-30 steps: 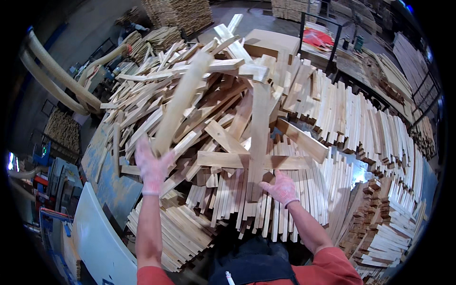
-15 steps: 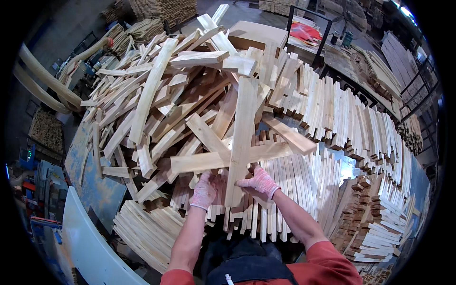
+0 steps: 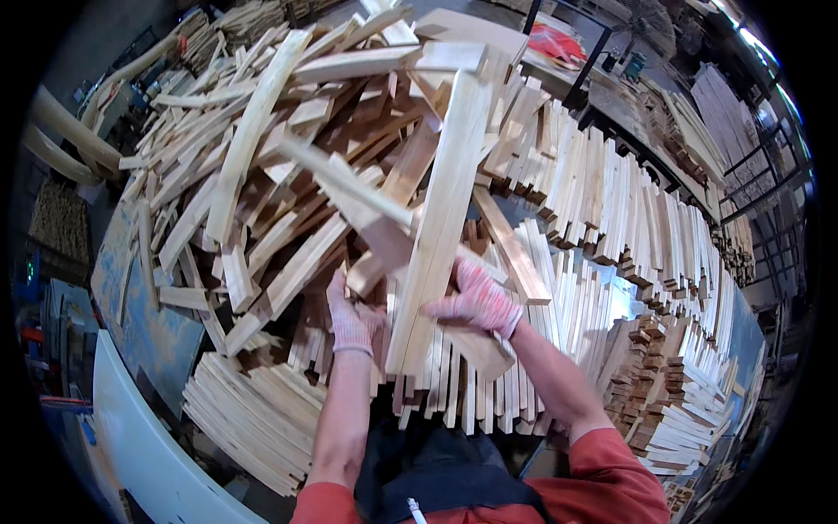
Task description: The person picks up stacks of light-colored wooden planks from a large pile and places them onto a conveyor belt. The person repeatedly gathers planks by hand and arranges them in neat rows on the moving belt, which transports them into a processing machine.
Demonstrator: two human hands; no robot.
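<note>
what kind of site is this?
Most likely a woodworking shop or timber-parts factory. A large loose heap of cut wooden slats covers the bench, with neatly stacked slats beside it. The gloved left hand and right hand are handling a long plank.
</note>
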